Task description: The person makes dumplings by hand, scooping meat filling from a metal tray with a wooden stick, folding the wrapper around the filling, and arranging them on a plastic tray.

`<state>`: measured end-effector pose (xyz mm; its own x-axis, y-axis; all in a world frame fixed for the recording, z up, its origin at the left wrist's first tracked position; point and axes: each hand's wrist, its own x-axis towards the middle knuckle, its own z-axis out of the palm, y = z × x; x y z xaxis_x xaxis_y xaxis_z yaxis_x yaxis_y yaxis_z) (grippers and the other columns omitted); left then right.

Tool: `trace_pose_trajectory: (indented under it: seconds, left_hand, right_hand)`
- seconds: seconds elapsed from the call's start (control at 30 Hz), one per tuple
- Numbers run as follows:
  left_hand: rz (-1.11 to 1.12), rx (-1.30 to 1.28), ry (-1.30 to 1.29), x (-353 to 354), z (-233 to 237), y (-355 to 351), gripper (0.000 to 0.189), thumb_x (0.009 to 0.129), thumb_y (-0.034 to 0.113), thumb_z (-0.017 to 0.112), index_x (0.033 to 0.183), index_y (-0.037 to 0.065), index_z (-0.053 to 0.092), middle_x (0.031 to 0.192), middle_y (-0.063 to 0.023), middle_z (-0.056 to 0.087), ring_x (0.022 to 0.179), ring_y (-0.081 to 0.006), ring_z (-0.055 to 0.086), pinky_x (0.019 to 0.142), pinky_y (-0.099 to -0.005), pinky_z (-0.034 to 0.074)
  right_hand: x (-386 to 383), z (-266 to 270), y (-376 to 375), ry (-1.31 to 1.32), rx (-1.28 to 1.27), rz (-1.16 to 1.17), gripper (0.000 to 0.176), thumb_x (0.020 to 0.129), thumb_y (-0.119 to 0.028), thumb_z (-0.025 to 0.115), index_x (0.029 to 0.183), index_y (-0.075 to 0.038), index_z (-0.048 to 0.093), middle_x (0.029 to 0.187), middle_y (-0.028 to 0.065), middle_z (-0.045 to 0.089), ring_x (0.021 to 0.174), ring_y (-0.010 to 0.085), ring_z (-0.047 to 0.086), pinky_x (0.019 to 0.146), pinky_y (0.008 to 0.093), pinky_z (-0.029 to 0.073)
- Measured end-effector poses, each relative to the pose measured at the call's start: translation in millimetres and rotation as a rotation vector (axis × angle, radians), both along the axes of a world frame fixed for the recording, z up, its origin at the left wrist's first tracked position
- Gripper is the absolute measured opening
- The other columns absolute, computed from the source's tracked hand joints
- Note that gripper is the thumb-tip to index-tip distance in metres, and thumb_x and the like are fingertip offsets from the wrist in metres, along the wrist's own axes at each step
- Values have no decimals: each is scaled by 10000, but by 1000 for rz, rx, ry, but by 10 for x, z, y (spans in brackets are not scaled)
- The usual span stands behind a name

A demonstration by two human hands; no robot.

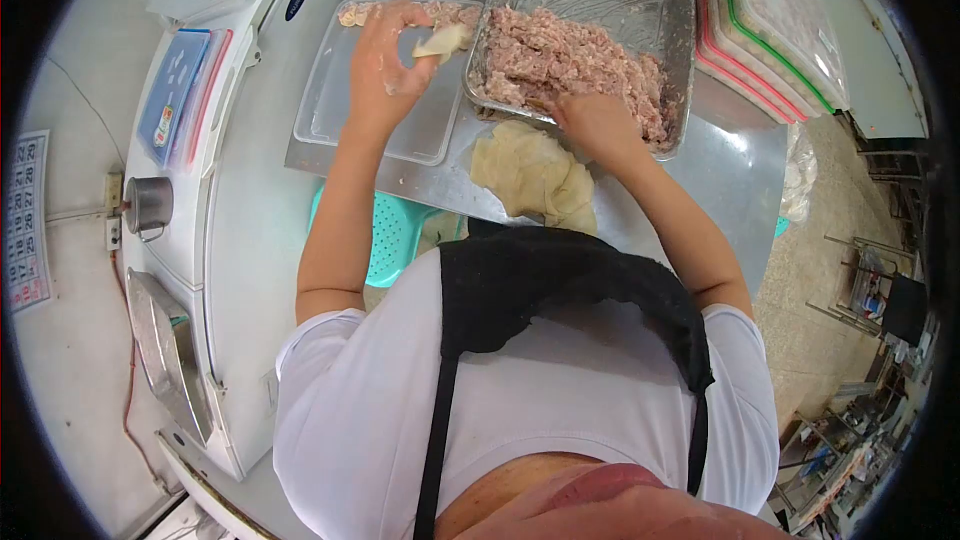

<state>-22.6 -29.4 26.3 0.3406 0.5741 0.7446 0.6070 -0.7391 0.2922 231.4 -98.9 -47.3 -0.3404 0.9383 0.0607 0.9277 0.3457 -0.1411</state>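
My left hand [385,55] is raised over a clear plastic tray [400,145], a pale dough wrapper [443,41] pinched between its thumb and fingers. Along the tray's far edge runs a row of small filled dumplings [355,14], partly behind that hand. My right hand [598,125] reaches over the near rim of a metal pan [690,50], its closed fingers at the edge of the pink minced meat [570,50]. What those fingers hold is hard to make out. Just below the pan, a loose pile of wrappers [530,172] lies on the metal table.
Stacked lidded containers [770,20] with red and green rims stand right of the pan. A white fridge [260,190] borders the left side. Below the table edge sits a turquoise perforated basket [390,235]. Racks [860,280] stand farther off at right.
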Motion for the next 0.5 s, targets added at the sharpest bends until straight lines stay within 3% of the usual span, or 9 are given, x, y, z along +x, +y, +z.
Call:
trace_pose_trajectory:
  seconds: [0.07,0.1,0.17,0.2,0.3,0.37,0.4,0.47,0.5]
  left_hand:
    - [-93,-395,-520,53,-278,36,166,767,40,659,932,33,641,973,-44,657,871,-172,624,756,-271,488]
    - [-92,-395,-522,46,-457,77,166,767,40,659,932,33,641,973,-44,657,871,-172,624,756,-271,488]
    - [-49,-924,-856,74,-673,142,206,898,105,614,1094,52,651,1008,-45,673,922,-141,628,827,-260,489]
    - [-53,-923,-858,106,-697,150,206,898,105,614,1094,52,651,1008,-45,673,922,-141,628,827,-260,489]
    - [-82,-901,-436,253,-646,90,261,889,98,615,1145,50,636,1018,-58,677,941,-156,637,832,-270,497]
    - [-184,-557,-110,357,-451,33,305,862,100,648,1165,65,639,1062,-43,672,939,-142,640,831,-259,498]
    - [-191,-557,-108,423,-343,22,305,862,100,648,1165,65,639,1062,-43,672,939,-142,640,831,-259,498]
    - [-446,-901,-591,556,-183,20,245,834,116,677,1076,75,675,1057,-41,675,973,-139,636,813,-258,499]
    - [-452,-903,-586,615,-189,44,245,834,116,677,1076,75,675,1057,-41,675,973,-139,636,813,-258,499]
  right_hand:
    - [129,-54,2,254,-183,-169,266,877,-258,558,872,-25,685,815,194,671,791,346,650,695,427,509]
    - [202,-59,-5,252,-183,-167,266,877,-258,558,872,-25,685,815,194,671,791,346,650,695,427,509]
    - [348,-58,-23,488,-345,-263,333,926,-333,541,937,-32,683,844,155,689,782,315,662,720,403,497]
    - [393,-76,-30,485,-343,-265,333,926,-333,541,937,-32,683,844,155,689,782,315,662,720,403,497]
    - [491,-121,-39,904,-172,-320,389,924,-382,558,849,-19,676,688,80,645,654,195,607,638,336,460]
    - [563,-43,-12,1048,-372,-356,446,934,-431,545,722,-48,627,594,-12,520,560,77,458,548,246,368]
    - [528,50,-53,1049,-368,-362,446,934,-431,545,722,-48,627,594,-12,520,560,77,458,548,246,368]
    - [430,238,-159,1330,-429,-407,408,929,-426,563,680,-103,568,576,-56,431,517,38,358,478,211,259]
    - [437,285,-182,1334,-424,-413,408,929,-426,563,680,-103,568,576,-56,431,517,38,358,478,211,259]
